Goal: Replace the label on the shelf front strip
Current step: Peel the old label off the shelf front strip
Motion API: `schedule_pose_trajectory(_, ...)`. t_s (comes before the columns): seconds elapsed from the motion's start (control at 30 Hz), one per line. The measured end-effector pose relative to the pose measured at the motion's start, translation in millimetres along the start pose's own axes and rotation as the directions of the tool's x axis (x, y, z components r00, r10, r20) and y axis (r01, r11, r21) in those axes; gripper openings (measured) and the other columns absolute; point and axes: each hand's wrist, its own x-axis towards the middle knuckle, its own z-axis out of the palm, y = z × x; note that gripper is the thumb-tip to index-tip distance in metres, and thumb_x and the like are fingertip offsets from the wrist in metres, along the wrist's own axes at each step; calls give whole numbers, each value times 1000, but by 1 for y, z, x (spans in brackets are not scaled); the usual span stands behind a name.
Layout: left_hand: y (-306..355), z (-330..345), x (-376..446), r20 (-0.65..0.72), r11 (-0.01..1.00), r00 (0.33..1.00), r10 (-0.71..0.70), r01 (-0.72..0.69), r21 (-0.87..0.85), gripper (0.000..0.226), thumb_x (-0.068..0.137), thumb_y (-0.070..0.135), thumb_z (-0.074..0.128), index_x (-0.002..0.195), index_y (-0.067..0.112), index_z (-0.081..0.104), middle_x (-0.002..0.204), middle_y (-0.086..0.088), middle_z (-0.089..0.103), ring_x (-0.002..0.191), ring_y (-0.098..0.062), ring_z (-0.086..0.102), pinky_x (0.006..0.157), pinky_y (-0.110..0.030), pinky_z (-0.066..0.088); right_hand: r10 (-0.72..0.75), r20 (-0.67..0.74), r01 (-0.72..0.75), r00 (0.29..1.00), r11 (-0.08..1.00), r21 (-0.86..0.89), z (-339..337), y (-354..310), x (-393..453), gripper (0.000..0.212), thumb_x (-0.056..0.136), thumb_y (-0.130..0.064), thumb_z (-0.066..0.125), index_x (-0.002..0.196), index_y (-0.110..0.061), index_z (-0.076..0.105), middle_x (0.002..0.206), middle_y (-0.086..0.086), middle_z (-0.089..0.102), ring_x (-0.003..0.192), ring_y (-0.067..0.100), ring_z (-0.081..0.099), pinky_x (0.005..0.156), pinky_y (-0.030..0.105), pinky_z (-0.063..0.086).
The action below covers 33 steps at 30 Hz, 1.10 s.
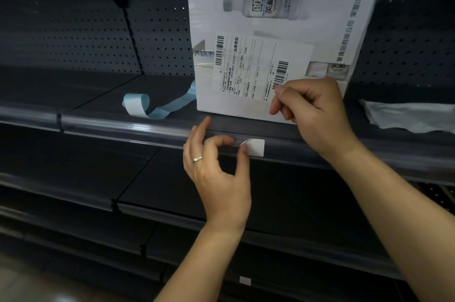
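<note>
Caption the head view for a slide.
Left hand peels white label from shelf strip; right hand hovers.

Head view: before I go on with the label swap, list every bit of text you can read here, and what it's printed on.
"60": printed bottle on the white carton, rotated sideways.
"有限公司": carton's right side, also rotated; the characters before it are blurred.
"业务类型": shipping sheet on the carton; its barcodes and small print are too small to read.
White label on the shelf front strip: blank.
Small white label on a lower shelf: no text legible.

White label (254, 147); pale blue backing strip (157, 108); black shelves (73, 154).
</note>
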Motion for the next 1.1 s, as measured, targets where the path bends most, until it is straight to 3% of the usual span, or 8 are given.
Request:
schedule_pose_trajectory(0.13,1,-2,1,12,999,1000,22,-23,40,8,88,29,77,93,24,72,153,3,48,150,-23,33,118,-61,35,-23,-11,23,1000,1000,13,0,0,0,39,99,-10,56,63,-3,70,51,19,49,51,12,44,59,10,36)
schedule_pose_trajectory(0.23,3,0,1,-1,998,1000,6,-6,58,5,90,24,77,89,22,72,153,5,47,150,-20,31,119,-60,34,-32,-12,32,999,999,4,0,0,0,39,98,-12,56,62,-7,69,51,25,49,51,26,46,60,11,37)
schedule_pose_trajectory(0.37,7,3,-2,13,996,1000,-20,19,91,3,92,24,70,91,23,69,156,9,40,153,-16,26,121,-58,32,-30,-13,30,999,1000,5,1,1,0,39,98,-15,56,62,-6,70,52,27,49,56,33,49,58,26,38)
schedule_pose_trajectory(0.73,28,6,-7,26,969,996,-81,73,236,4,97,25,63,93,26,64,160,13,35,153,-13,23,124,-54,28,-6,-8,6,1000,1000,3,1,1,0,39,97,-16,60,60,-8,68,42,-9,42,46,6,41,53,26,35)
schedule_pose_trajectory(0.8,27,1,-7,22,975,997,-78,72,209,2,96,27,68,97,27,66,158,13,38,152,-12,26,123,-47,32,3,-17,-3,1000,1000,30,0,2,1,39,97,-16,60,59,-9,68,43,-7,42,46,8,41,54,28,35)
schedule_pose_trajectory(0.9,25,-7,-6,22,981,998,-64,59,186,16,90,31,75,105,28,69,152,11,43,146,-13,32,109,-23,34,15,-28,-13,1000,997,70,-2,2,3,40,97,-17,59,59,-8,69,47,12,46,48,16,44,57,30,38)
schedule_pose_trajectory(1.03,18,-7,-5,20,986,998,-67,64,154,9,86,30,80,90,29,71,149,10,44,145,-14,34,103,-14,27,21,-27,-19,999,997,69,-1,3,2,40,98,-15,60,58,-12,68,45,-7,44,46,6,42,56,23,37)
schedule_pose_trajectory(1.1,16,-5,-5,2,990,998,-60,60,128,10,85,27,81,83,28,71,148,10,45,145,-13,34,105,-10,24,23,-28,-21,999,998,52,0,3,2,40,97,-14,61,58,-11,68,44,-6,42,46,6,40,55,23,36)
